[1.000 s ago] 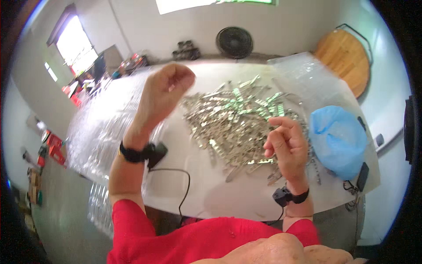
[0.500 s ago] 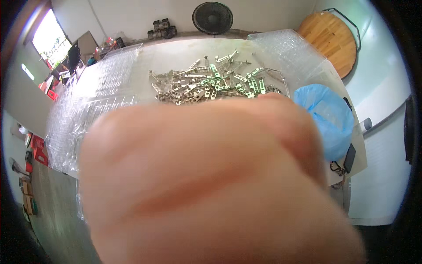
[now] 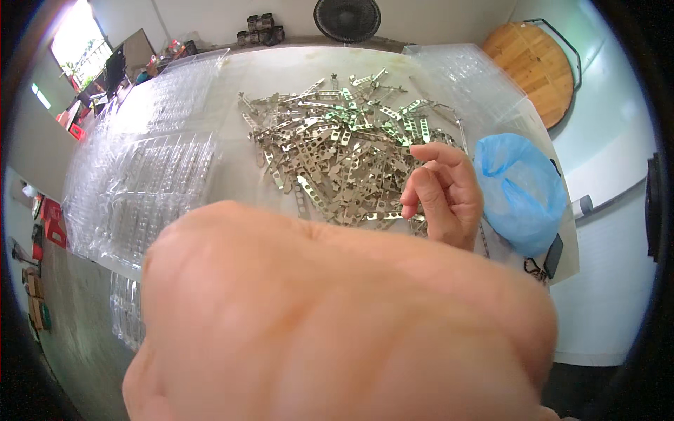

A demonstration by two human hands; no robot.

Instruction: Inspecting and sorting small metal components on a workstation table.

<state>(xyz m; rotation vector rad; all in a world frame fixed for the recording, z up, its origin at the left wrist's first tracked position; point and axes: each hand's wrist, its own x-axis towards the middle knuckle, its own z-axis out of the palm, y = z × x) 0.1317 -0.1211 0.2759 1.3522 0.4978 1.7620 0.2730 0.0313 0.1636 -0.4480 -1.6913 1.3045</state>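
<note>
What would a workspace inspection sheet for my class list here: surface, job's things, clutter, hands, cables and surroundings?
Surface: white table, partly hidden.
Job's things: heap of slotted metal strips, lying every way.
Clutter: clear plastic trays at left; blue plastic bag at right.
Hands: right hand at the heap's right edge, fingers bent; left hand can't be made out; a large blurred body part near the camera, whose unclear.
Cables: dark tangled cord, right edge.
Surroundings: black fan, round wooden board.
</note>
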